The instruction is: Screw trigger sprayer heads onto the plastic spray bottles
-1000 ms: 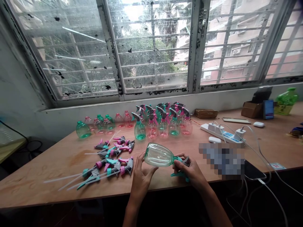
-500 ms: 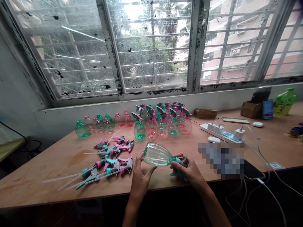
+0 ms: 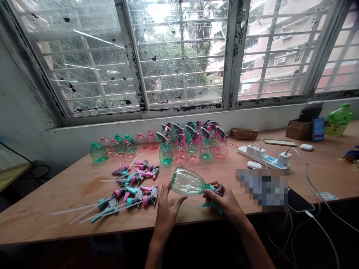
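Note:
A clear green spray bottle (image 3: 187, 184) lies sideways above the near edge of the wooden table (image 3: 70, 209). My left hand (image 3: 168, 209) cups its body from below with the fingers curled round it. My right hand (image 3: 224, 203) is wrapped round the grey and teal trigger head (image 3: 217, 191) at the bottle's neck. To the left lies a heap of loose trigger heads (image 3: 131, 190) with long white dip tubes. Capped spray bottles (image 3: 193, 144) stand in a cluster at the back, and uncapped bottles (image 3: 120, 147) stand to their left.
A white power strip (image 3: 263, 158) with chargers and trailing cables lies at the right. A blurred patch (image 3: 262, 188) covers something near a dark phone (image 3: 300, 201). Boxes and a green bottle (image 3: 339, 117) sit at the far right. A barred window runs behind.
The bottle and both hands have barely shifted; the grip stays the same.

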Demonstrator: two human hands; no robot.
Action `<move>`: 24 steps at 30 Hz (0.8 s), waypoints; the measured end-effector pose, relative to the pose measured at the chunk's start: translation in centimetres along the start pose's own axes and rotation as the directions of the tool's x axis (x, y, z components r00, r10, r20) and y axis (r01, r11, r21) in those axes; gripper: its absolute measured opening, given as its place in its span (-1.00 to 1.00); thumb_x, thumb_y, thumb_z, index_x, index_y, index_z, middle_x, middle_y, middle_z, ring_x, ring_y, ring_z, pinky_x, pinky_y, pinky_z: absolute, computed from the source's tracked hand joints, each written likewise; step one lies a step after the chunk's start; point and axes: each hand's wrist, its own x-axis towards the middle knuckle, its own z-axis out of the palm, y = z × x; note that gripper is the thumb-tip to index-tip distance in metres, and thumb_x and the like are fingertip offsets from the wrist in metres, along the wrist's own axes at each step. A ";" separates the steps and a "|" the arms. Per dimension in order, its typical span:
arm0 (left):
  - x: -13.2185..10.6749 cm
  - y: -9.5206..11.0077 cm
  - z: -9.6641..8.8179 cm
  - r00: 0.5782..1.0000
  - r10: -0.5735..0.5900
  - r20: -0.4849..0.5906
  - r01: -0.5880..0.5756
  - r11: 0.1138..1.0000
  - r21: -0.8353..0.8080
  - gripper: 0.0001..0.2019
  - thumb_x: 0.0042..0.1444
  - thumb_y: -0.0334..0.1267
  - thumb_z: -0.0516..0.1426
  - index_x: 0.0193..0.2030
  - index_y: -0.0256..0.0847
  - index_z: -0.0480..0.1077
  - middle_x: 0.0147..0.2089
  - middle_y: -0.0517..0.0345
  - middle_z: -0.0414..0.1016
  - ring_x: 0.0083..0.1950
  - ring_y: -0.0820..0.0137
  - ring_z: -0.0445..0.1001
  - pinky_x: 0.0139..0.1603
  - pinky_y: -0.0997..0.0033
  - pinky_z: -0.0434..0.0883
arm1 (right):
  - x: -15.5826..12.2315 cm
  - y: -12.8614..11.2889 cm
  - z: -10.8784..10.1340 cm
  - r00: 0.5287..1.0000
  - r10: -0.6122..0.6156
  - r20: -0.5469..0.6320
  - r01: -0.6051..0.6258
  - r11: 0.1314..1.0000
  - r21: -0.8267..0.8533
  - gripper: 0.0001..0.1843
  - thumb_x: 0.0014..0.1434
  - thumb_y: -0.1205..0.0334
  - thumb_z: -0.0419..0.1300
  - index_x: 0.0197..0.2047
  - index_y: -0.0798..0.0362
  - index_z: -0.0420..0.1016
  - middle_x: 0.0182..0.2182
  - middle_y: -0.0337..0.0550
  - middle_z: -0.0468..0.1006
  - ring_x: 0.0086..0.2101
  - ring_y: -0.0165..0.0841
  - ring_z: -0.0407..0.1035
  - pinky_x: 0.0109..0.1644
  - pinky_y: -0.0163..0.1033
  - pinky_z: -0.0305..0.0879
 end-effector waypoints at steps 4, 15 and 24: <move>0.0 0.0 0.3 0.999 -0.046 0.019 0.048 0.992 -0.115 -0.35 0.04 -0.09 0.41 0.25 -0.08 0.35 0.27 -0.04 0.48 0.37 0.03 0.39 0.41 0.01 0.29 | 0.0 -0.1 0.1 1.000 0.029 -0.006 -0.029 0.998 -0.049 -0.46 -0.02 -0.16 0.51 -0.18 0.05 0.49 -0.51 -0.21 0.64 -0.49 -0.23 0.56 -0.33 -0.15 0.51; -0.1 -0.1 0.2 0.997 -0.073 0.033 0.074 0.996 -0.046 -0.45 0.08 -0.12 0.38 0.19 -0.06 0.36 0.23 -0.02 0.47 0.27 0.07 0.47 0.34 -0.02 0.34 | 0.0 0.1 0.0 1.000 -0.001 0.001 0.001 1.000 0.010 -0.50 0.06 -0.18 0.47 -0.19 0.04 0.49 -0.43 -0.13 0.68 -0.47 -0.25 0.55 -0.32 -0.15 0.53; -0.1 1.5 0.0 0.991 -0.121 0.055 0.120 0.992 0.022 -0.42 0.13 0.02 0.33 0.23 -0.12 0.35 0.20 -0.05 0.52 0.33 0.02 0.40 0.38 -0.03 0.25 | 0.1 0.0 0.2 1.000 0.011 -0.022 -0.012 0.999 -0.051 -0.49 -0.01 -0.15 0.51 -0.20 0.05 0.51 -0.53 -0.21 0.66 -0.51 -0.26 0.55 -0.35 -0.19 0.51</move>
